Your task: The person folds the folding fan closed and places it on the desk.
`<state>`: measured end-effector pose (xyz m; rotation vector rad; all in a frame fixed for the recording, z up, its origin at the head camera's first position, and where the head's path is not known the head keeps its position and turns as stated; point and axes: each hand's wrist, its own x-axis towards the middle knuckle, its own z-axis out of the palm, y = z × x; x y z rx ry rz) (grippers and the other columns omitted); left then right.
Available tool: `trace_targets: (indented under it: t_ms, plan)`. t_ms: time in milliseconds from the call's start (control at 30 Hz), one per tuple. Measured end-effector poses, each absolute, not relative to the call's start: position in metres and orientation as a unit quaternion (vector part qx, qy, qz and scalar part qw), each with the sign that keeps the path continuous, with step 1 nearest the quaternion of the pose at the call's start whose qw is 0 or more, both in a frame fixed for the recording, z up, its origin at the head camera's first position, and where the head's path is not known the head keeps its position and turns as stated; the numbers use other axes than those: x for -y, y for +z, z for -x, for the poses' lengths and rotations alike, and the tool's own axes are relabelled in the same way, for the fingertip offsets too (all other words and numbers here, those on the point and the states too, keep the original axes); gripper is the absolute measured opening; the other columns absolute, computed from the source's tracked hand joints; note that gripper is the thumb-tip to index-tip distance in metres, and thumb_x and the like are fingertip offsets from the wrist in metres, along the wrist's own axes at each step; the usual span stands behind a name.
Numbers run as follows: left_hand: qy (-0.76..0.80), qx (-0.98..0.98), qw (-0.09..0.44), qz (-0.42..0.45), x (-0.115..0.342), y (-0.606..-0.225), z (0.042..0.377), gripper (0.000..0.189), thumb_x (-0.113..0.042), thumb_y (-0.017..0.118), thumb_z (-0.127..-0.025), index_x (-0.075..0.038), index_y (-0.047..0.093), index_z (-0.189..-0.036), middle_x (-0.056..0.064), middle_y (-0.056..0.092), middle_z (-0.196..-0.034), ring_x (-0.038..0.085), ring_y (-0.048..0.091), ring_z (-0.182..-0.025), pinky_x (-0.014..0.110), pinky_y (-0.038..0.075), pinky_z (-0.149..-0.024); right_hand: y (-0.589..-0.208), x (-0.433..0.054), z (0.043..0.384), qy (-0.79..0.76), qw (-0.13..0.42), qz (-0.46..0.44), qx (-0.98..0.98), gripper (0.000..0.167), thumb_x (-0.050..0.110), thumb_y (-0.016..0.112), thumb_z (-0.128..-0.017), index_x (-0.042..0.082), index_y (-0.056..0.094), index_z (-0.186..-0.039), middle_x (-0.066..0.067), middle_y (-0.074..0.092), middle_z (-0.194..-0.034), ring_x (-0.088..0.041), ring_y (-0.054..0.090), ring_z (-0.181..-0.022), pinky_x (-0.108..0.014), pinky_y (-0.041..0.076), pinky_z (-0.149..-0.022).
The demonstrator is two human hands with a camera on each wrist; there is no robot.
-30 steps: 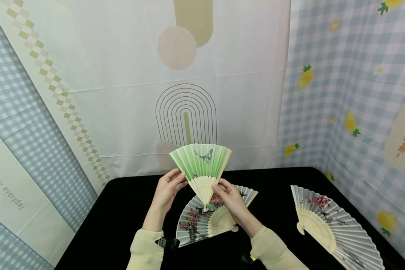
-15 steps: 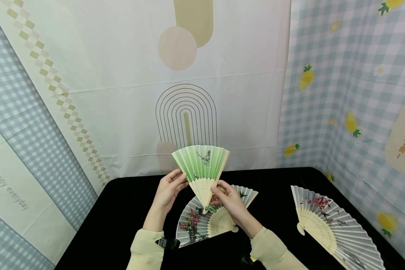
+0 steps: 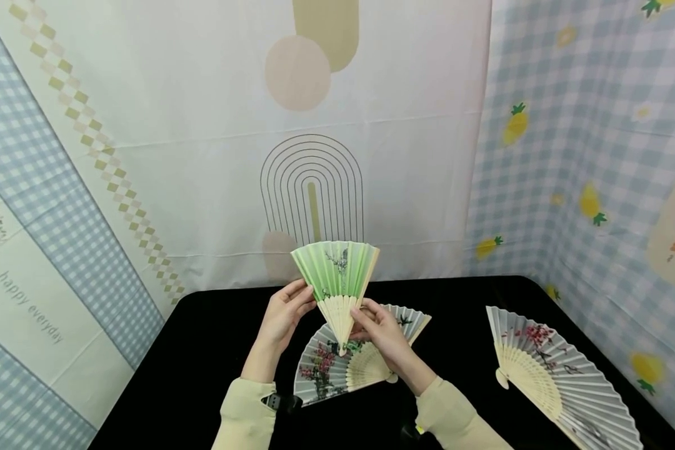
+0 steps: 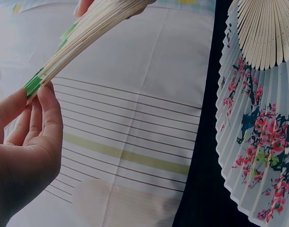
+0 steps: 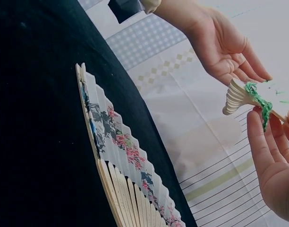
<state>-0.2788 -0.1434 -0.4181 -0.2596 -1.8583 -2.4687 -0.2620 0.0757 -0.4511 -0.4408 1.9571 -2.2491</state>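
A green folding fan with pale ribs and a dark branch print is held up, partly spread, pivot end down. My left hand pinches its left outer edge between thumb and fingers, as the left wrist view also shows with the left hand. On the other side, my right hand grips the right guard stick near the ribs. In the right wrist view a green tassel hangs at the pivot, by the right hand's fingers. Below both hands, a white fan with pink blossoms lies spread on the table.
Another white blossom fan lies spread at the right of the black table. A pale patterned curtain hangs close behind the table, and a checked one stands along the right side.
The green fan has narrowed, its left edge moving in toward the right. The left hand has shifted slightly right with it. The head view has tilted a little.
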Motion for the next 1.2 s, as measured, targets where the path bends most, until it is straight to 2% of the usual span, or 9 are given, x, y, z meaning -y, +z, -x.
trace_targets:
  t_ms: [133, 200, 600, 833, 1100, 1200]
  plan:
    - [-0.797, 0.598, 0.018, 0.078, 0.143, -0.417, 0.278, 0.039, -0.008, 0.062, -0.101, 0.004, 0.057, -0.138, 0.017, 0.067, -0.122, 0.018, 0.069, -0.099, 0.029, 0.058, -0.084, -0.451, -0.075, 0.262, -0.746, 0.065, 0.144, -0.647, 0.044, 0.027, 0.059, -0.104, -0.002, 0.054, -0.137, -0.010, 0.070, -0.102, -0.018, 0.069, -0.084, -0.042, 0.060, -0.080]
    - [-0.797, 0.598, 0.016, 0.079, 0.144, -0.417, 0.278, 0.039, -0.008, 0.062, -0.101, 0.003, 0.057, -0.138, 0.017, 0.067, -0.122, 0.018, 0.069, -0.099, 0.029, 0.058, -0.084, -0.452, -0.075, 0.263, -0.745, 0.065, 0.143, -0.648, 0.044, 0.027, 0.059, -0.104, -0.002, 0.054, -0.136, -0.010, 0.070, -0.102, -0.018, 0.069, -0.084, -0.040, 0.061, -0.079]
    - [-0.789, 0.607, 0.012, 0.097, 0.141, -0.414, 0.281, 0.039, -0.005, 0.063, -0.100, 0.004, 0.058, -0.137, 0.017, 0.067, -0.122, 0.020, 0.069, -0.102, 0.035, 0.057, -0.090, -0.451, -0.077, 0.264, -0.730, 0.062, 0.155, -0.662, 0.042, 0.027, 0.058, -0.105, -0.001, 0.055, -0.136, -0.012, 0.070, -0.105, -0.018, 0.069, -0.084, -0.052, 0.057, -0.084]
    - [-0.780, 0.617, 0.009, 0.099, 0.140, -0.419, 0.281, 0.041, -0.007, 0.063, -0.100, 0.005, 0.056, -0.139, 0.021, 0.065, -0.127, 0.020, 0.068, -0.105, 0.041, 0.055, -0.094, -0.454, -0.076, 0.262, -0.727, 0.067, 0.160, -0.664, 0.047, 0.029, 0.060, -0.103, -0.001, 0.053, -0.138, -0.015, 0.070, -0.109, -0.020, 0.070, -0.086, -0.045, 0.060, -0.081]
    - [-0.777, 0.621, -0.002, 0.103, 0.140, -0.424, 0.279, 0.043, -0.009, 0.063, -0.101, 0.004, 0.054, -0.141, 0.022, 0.063, -0.129, 0.022, 0.068, -0.106, 0.036, 0.057, -0.089, -0.456, -0.077, 0.259, -0.721, 0.072, 0.159, -0.670, 0.046, 0.029, 0.061, -0.103, -0.002, 0.053, -0.137, -0.013, 0.070, -0.107, -0.021, 0.070, -0.086, -0.052, 0.058, -0.083]
    - [-0.775, 0.622, -0.012, 0.107, 0.141, -0.424, 0.281, 0.046, -0.012, 0.062, -0.101, 0.002, 0.051, -0.143, 0.022, 0.062, -0.130, 0.024, 0.068, -0.107, 0.038, 0.057, -0.090, -0.454, -0.077, 0.258, -0.720, 0.075, 0.165, -0.670, 0.047, 0.030, 0.061, -0.103, -0.001, 0.053, -0.138, -0.012, 0.070, -0.107, -0.021, 0.070, -0.088, -0.052, 0.058, -0.084]
